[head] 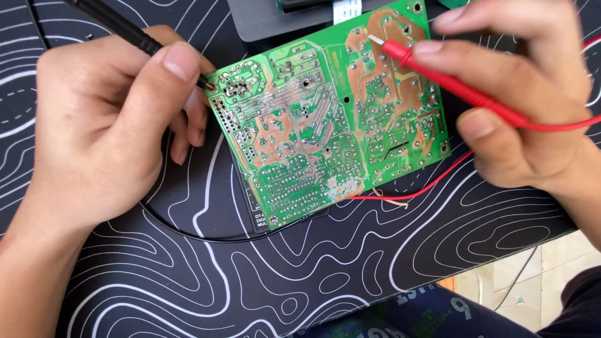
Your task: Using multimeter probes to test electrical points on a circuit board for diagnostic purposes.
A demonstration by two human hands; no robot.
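Red probe (460, 87) in right grip (519, 106)

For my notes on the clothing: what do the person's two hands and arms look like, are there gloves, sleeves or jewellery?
Both hands are bare: the left hand and the right hand wear no gloves, rings or watch. The forearms in view carry no sleeves. The fingernails are short and unpainted.

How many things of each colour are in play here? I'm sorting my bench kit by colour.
Black test probe in the left hand: 1
Red test probe in the right hand: 1
Green circuit board, solder side up: 1
Black mat with white contour lines: 1
Total: 4
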